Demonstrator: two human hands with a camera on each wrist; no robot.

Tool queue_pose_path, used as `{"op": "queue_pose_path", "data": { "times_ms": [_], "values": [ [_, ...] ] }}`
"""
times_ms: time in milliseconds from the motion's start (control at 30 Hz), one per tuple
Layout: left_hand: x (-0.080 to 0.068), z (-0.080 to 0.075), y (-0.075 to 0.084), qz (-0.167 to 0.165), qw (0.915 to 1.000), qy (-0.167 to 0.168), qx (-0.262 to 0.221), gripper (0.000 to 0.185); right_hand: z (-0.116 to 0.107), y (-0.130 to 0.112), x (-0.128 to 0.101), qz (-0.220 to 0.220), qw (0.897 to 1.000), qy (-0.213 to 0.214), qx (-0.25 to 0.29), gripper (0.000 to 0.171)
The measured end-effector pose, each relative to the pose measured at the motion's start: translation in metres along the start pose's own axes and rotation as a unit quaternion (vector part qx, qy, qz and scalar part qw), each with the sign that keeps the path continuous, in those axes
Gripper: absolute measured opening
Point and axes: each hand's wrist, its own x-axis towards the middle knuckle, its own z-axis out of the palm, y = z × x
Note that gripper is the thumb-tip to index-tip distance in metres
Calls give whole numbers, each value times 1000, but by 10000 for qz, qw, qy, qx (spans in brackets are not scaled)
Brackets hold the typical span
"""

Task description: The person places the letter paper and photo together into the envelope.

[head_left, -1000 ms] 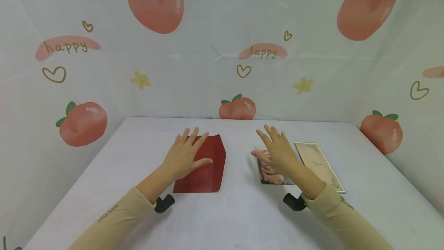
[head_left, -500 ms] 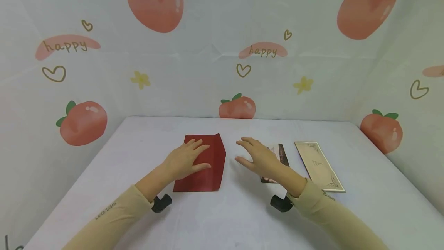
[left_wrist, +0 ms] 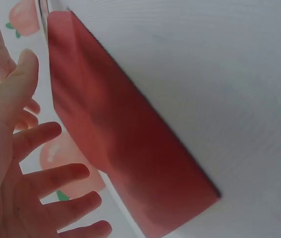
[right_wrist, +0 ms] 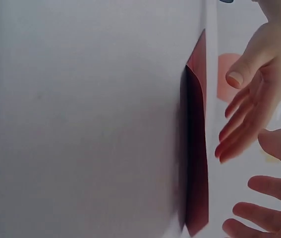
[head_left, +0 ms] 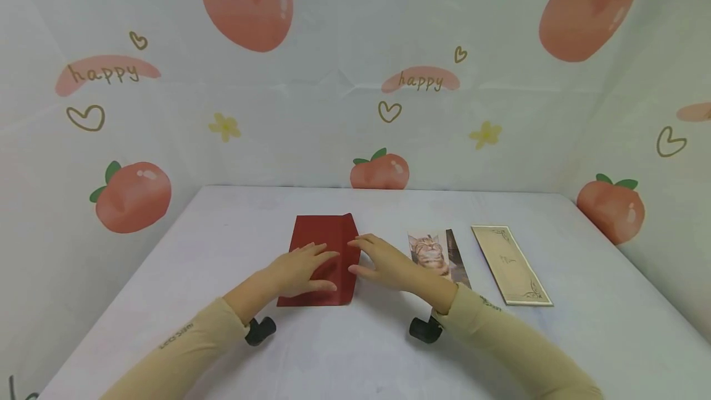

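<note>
Over on the left, the left hand is out above the red envelope, fingers straight and spread, holding nothing — whether the palm presses the paper cannot be told from the head view, and the left wrist view shows the fingers splayed beside the red envelope with a gap showing. The envelope lies flat on the white table, near the middle, its long side running away from the person. Now the right hand — it sits at the envelope's right edge, fingers extended and relaxed, tips over the red paper, gripping nothing. The right wrist view catches both open hands hovering close to the envelope's edge. Moving right, a cat photo lies just beside the right forearm, and further right a cream card with a dark ornamental border lies flat, apart from both hands.
</note>
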Motion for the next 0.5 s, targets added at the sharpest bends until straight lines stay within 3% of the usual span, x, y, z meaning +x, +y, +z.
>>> {"op": "queue_pose_path", "data": {
  "times_ms": [233, 500],
  "values": [
    [-1, 3, -1, 5, 9996, -170, -235, 70, 13, -5, 12, -179, 9997, -153, 86, 45],
    [-3, 8, -1, -73, 9993, -325, -148, 71, 19, -9, 17, -251, 9992, -303, 108, 45]
  ]
}}
